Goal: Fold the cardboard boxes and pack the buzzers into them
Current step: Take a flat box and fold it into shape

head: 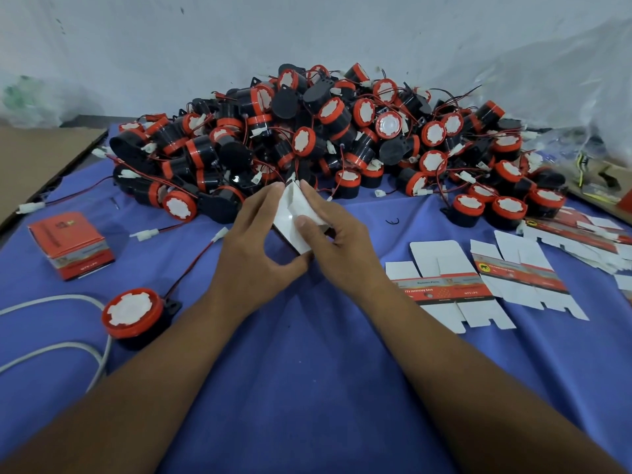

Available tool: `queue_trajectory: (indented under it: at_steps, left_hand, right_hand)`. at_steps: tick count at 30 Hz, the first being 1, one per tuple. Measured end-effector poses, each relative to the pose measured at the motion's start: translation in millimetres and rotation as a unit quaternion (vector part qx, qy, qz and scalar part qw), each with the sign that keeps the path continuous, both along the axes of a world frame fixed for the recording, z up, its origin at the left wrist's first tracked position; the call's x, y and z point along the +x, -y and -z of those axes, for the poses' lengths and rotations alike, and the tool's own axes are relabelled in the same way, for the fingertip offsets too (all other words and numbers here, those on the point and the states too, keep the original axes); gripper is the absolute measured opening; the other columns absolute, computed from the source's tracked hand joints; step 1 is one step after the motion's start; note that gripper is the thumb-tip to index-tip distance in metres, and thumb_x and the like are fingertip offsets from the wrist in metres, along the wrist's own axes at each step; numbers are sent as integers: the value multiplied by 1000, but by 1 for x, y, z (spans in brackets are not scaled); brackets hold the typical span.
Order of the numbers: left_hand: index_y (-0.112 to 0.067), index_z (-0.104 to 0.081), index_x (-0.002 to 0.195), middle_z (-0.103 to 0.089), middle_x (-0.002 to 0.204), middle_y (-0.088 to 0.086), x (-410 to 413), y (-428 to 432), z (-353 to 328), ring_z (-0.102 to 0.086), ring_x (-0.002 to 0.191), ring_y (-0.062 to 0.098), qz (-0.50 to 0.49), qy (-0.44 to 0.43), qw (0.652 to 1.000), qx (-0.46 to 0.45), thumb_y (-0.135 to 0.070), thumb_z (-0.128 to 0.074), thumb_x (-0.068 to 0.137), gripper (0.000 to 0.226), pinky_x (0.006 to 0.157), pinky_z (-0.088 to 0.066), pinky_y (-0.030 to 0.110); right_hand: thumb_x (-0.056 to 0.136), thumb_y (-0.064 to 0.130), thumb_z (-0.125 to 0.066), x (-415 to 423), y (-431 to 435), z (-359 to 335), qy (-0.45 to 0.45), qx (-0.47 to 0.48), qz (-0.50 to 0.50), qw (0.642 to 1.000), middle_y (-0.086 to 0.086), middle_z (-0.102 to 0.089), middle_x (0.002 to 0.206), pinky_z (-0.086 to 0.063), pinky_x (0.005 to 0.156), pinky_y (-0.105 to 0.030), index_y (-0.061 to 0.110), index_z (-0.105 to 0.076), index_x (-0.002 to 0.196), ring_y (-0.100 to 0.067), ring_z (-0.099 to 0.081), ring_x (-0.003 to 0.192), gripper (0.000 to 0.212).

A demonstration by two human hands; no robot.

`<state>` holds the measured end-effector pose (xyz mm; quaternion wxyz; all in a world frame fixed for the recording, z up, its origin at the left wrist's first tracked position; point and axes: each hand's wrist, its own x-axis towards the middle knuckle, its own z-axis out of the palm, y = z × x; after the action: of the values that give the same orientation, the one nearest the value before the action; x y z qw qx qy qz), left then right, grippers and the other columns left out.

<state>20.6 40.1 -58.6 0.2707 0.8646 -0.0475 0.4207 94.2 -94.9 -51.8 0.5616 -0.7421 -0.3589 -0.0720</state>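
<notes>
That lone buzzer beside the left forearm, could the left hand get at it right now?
Probably yes: the lone buzzer lies uncovered on the cloth, nothing between. But the left hand grips the half-folded box with the right hand, so it must let go first.

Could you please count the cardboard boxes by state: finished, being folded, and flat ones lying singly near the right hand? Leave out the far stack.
Closed red cardboard box: 1
Half-folded white cardboard box, held between left hand and right hand: 1
Flat red-and-white cardboard blanks: 2
Total: 4
</notes>
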Motion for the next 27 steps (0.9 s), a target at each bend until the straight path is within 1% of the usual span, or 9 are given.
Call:
queue_trajectory:
  at_steps: [4, 8, 12, 15, 17, 18, 20, 23, 27]
  left_hand:
    - [8, -42, 141, -48, 140, 19, 1, -1, 1, -50, 130, 24, -11, 5, 1000, 0, -24, -80, 77, 81, 101, -48, 30]
    - [7, -42, 141, -49, 140, 18, 1, -1, 1, -47, 130, 17, -10, 1, 1000, -13, -32, -80, 76, 85, 104, -41, 18]
    - [4, -39, 144, -45, 144, 16, 2, 2, 3, -47, 133, 25, 9, 0, 1000, -10, -28, -84, 76, 87, 98, -51, 39]
    - [-11, -24, 153, -33, 155, 1, 1, -3, 2, -36, 142, 14, 58, -47, 997, -27, -36, -76, 82, 92, 108, -43, 34]
    - [-21, -9, 157, -18, 161, -9, 1, -10, 5, -22, 146, 8, 91, -106, 990, -13, -34, -70, 89, 92, 114, -31, 30]
    - [-21, -6, 157, -14, 162, -9, 2, -15, 8, -19, 145, 10, 85, -120, 989, 14, -30, -68, 91, 91, 114, -27, 30]
    - [-10, -23, 154, -19, 161, 2, 3, -23, 10, -26, 138, 28, 43, -129, 985, 102, -26, -69, 91, 80, 111, -30, 39]
    - [-4, -64, 122, -48, 140, 18, 5, -31, 7, -44, 120, 42, -43, -90, 971, 215, -32, -75, 83, 50, 100, -38, 52]
    - [-2, -69, 107, -59, 106, 19, 11, -35, 4, -52, 99, 38, -111, -75, 966, 220, -35, -86, 73, 50, 84, -46, 50]
  right_hand:
    - [102, 25, -54, 1, -3, 1, 44, -31, 4, 999, 5, -59, 113, -47, 92, -26, 27, -44, 147, -5, -54, 101, 46]
    - [104, 22, -50, 3, -2, -1, -72, -4, -49, 996, 10, -61, 120, -44, 104, -26, 31, -48, 145, -2, -54, 116, 42]
    - [98, 7, -59, 3, -1, -4, -132, 70, -59, 987, 0, -65, 128, -49, 96, -25, 21, -53, 142, -7, -60, 116, 46]
    - [93, 10, -67, 7, 6, -8, -68, -19, -28, 997, 8, -60, 121, -47, 88, -15, 20, -30, 154, -2, -58, 105, 72]
    - [89, 12, -72, 15, 14, -9, 44, -138, -17, 989, 0, -52, 126, -43, 98, -22, 12, -24, 156, -11, -51, 114, 82]
    - [87, 11, -73, 17, 16, -9, 106, -189, -20, 976, -6, -51, 127, -42, 102, -30, 8, -32, 152, -19, -49, 116, 77]
    - [82, 10, -75, 16, 17, -8, 220, -247, -22, 944, -13, -53, 125, -40, 103, -45, 1, -54, 134, -29, -47, 116, 57]
    - [80, 22, -77, 16, 14, -6, 303, -303, 30, 903, -16, -49, 138, -32, 113, -46, 3, -61, 113, -37, -36, 137, 42]
    - [81, 47, -74, 23, 16, -9, 298, -360, 130, 875, -7, -54, 119, -40, 97, -38, 9, -57, 110, -27, -47, 114, 51]
